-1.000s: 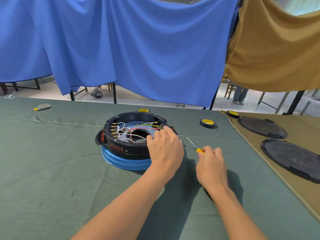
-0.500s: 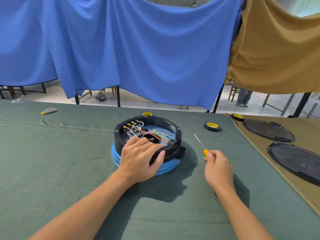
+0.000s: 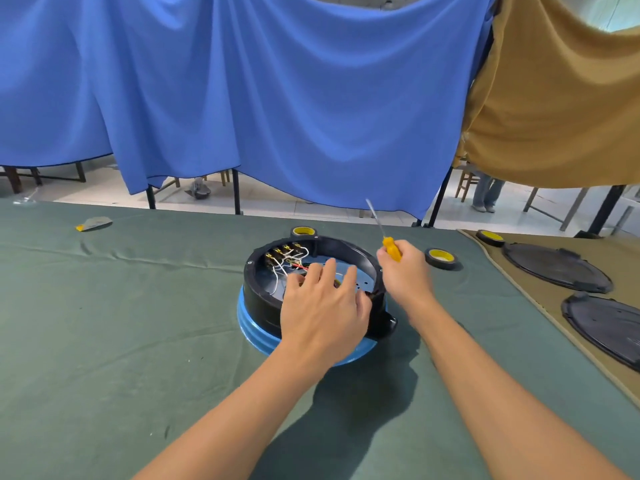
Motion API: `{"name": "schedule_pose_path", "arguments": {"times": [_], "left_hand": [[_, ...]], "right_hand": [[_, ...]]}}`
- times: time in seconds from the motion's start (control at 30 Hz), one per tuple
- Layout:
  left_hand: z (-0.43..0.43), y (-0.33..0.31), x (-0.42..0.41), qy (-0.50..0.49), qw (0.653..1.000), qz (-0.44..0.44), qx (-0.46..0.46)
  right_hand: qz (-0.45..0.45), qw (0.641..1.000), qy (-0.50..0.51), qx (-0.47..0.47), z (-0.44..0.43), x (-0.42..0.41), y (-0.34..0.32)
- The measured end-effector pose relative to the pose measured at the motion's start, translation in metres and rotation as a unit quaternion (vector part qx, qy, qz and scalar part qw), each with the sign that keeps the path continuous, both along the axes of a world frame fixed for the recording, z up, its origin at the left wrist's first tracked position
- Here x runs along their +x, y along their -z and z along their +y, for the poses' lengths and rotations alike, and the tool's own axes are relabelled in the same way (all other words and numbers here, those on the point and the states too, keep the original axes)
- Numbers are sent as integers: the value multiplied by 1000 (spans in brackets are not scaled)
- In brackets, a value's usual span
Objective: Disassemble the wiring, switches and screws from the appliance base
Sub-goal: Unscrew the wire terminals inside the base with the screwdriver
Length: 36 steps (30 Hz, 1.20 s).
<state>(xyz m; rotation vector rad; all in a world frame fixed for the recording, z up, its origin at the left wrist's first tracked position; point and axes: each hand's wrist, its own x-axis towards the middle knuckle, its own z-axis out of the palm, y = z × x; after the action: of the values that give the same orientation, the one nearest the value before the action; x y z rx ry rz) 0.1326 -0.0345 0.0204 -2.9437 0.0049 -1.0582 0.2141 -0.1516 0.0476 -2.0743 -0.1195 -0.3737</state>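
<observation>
Now left hand point(image 3: 322, 306) over base point(image 3: 258, 296) rim; right hand point(image 3: 403, 271) holds screwdriver point(image 3: 391, 247).

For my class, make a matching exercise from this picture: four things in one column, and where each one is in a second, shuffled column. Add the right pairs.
Things
1. screwdriver
2. appliance base
3. tape roll nearest the right hand
4. black lids

Places
A. flat on the tan cloth
B. under the left hand
C. held in the right hand, shaft pointing up
D. on the green cloth, right of the base

Pairs: 1-C, 2-B, 3-D, 4-A
</observation>
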Motion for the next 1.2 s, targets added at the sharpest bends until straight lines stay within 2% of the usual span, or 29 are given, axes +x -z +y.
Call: {"name": "schedule_pose_path", "arguments": {"times": [0.1,0.17,0.27,0.33,0.43,0.47,0.53,0.6,0.63,0.77,0.9,1.07,1.2], "left_hand": [[22,0,9,68,997,16,12],[36,-4,14,87,996,22,0],[57,-6,20,108,994,-6,-29],[67,-8,25,119,989,-24,-87],[75,-15,34,97,968,-32,-228],[78,-17,40,65,966,-10,-250],[82,-24,48,-30,955,94,-281],[84,-29,51,-103,916,186,-342],[84,-30,52,-119,901,202,-365],[91,-25,56,-96,909,201,-352],[107,-34,58,-40,897,244,-366],[109,-47,73,-90,928,309,-186],[83,-50,94,2,939,292,-182]], "right_hand": [[-11,994,-57,-95,15,14,1],[-1,990,-81,-115,18,18,4],[-4,984,-53,-169,15,15,5],[-23,974,-26,-225,11,8,5],[-29,949,-21,-312,9,-6,-1],[-22,942,-26,-334,8,-7,-6],[1,944,-46,-327,2,-6,-17],[10,954,-69,-292,-2,-3,-24],[8,957,-81,-279,-4,-1,-27],[-14,963,-115,-245,-10,7,-28],[-1,953,-155,-261,-20,15,-28],[-15,958,-138,-249,-34,27,-33],[14,973,-155,-169,-33,33,-40]]}}
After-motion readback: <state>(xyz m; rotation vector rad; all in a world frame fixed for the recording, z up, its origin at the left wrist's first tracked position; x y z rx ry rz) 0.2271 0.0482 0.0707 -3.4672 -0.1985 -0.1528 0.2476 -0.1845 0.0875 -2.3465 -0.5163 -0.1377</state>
